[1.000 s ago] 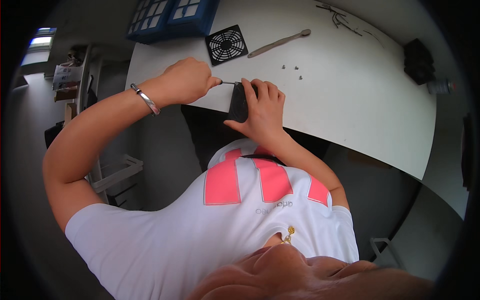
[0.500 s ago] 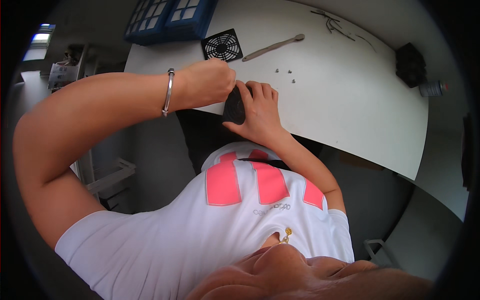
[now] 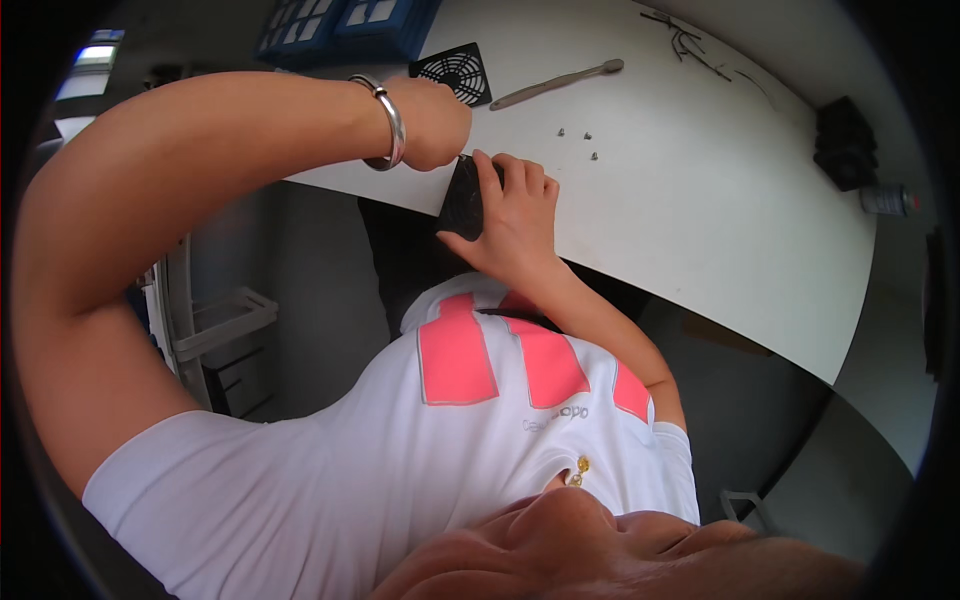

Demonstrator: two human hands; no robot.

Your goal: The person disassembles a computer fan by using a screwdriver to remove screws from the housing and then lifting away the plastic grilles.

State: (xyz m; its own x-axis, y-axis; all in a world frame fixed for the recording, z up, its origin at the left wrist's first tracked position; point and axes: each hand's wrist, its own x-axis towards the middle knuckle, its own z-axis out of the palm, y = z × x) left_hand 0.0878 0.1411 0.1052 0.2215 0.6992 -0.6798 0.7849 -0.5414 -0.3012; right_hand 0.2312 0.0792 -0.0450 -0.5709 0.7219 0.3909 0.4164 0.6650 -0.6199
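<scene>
At the near edge of the white table, my right hand (image 3: pixel 515 210) grips a flat, square black part (image 3: pixel 462 200), probably a fan, with thumb and fingers spread over its side. My left hand (image 3: pixel 437 122), with a silver bracelet at the wrist, is closed in a fist just above the part's far left corner. A tiny tip shows below the fist by that corner; what the fingers hold is hidden. Beyond the left hand lies a black fan grille (image 3: pixel 456 74). Three small screws (image 3: pixel 588 136) rest on the table to the right.
A grey-brown brush (image 3: pixel 557 84) lies beyond the screws. Thin black cable ties or wires (image 3: pixel 690 45) are at the back. Black fan-like blocks (image 3: pixel 846 145) and a spray can (image 3: pixel 889 200) stand at the right edge. Blue trays (image 3: pixel 345 30) sit back left.
My left wrist and forearm have risen and turned, and the fist has shifted slightly off the black part's corner. The right hand keeps its grip. The whole view has shifted a little.
</scene>
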